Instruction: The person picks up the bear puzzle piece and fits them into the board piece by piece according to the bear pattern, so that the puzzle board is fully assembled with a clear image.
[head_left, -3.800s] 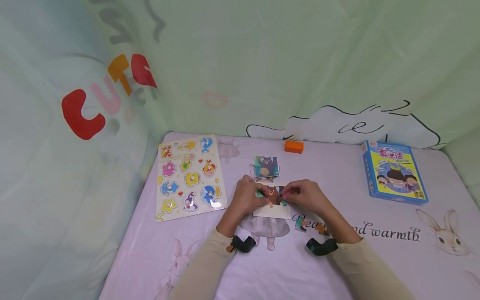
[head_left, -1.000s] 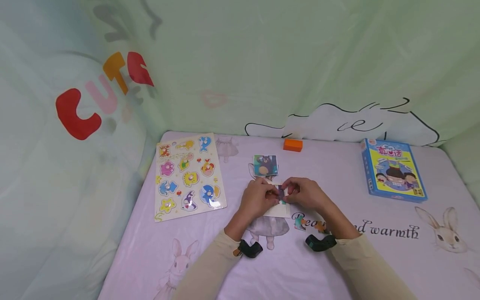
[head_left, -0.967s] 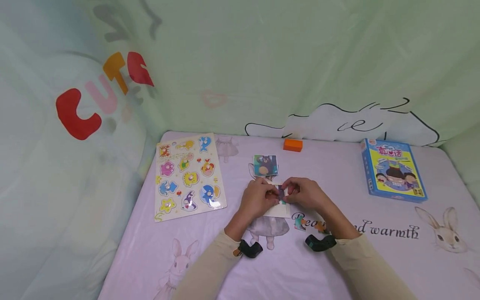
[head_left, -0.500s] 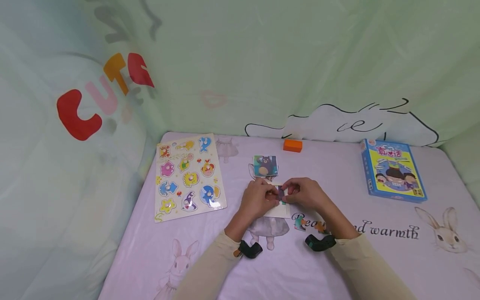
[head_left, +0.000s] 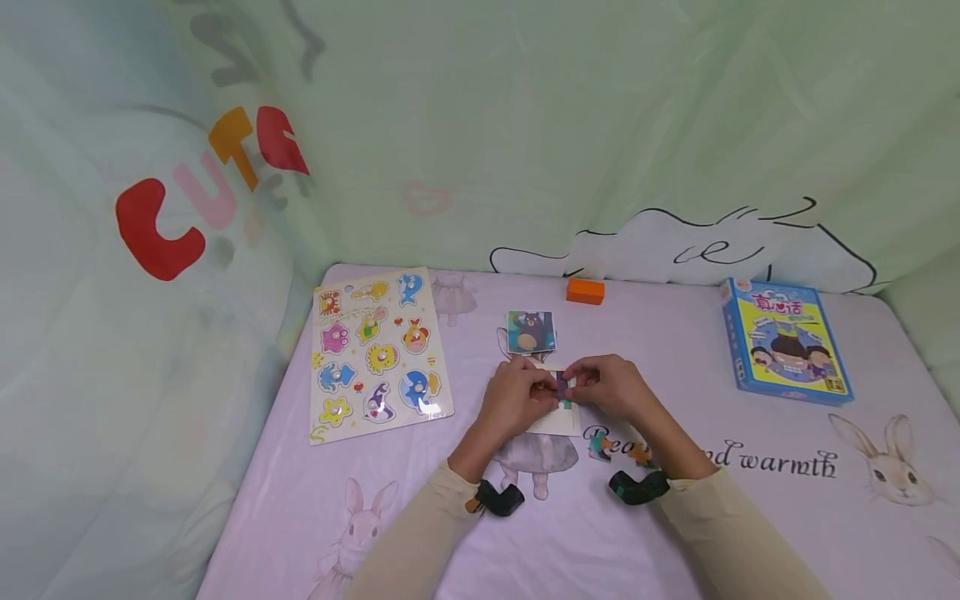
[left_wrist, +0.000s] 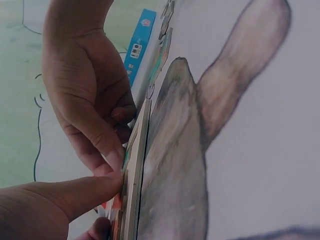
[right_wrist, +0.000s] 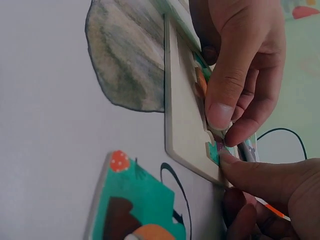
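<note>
My left hand (head_left: 517,395) and right hand (head_left: 611,387) meet over a small pale wooden puzzle tray (head_left: 551,423) in the head view. Thumb and fingers of both hands pinch at a dark purple and green puzzle piece (head_left: 562,382) near the tray's right side. In the right wrist view, its green corner (right_wrist: 213,151) shows beside the right thumb. Orange-brown pieces (right_wrist: 201,82) lie in the tray, mostly hidden under the left hand. Two loose puzzle pieces, one teal (head_left: 599,447) and one orange-brown (head_left: 641,454), lie right of the tray.
A square bear picture (head_left: 531,332) lies just behind the tray. An orange block (head_left: 586,291) sits at the table's back edge. A sea-animal peg board (head_left: 380,357) lies at left, and a blue and yellow box (head_left: 789,342) at right.
Since the earliest frame, my left hand has moved right over the tray, covering the brown bear pieces. In the last second both hands have stayed almost in place, with slight finger shifts.
</note>
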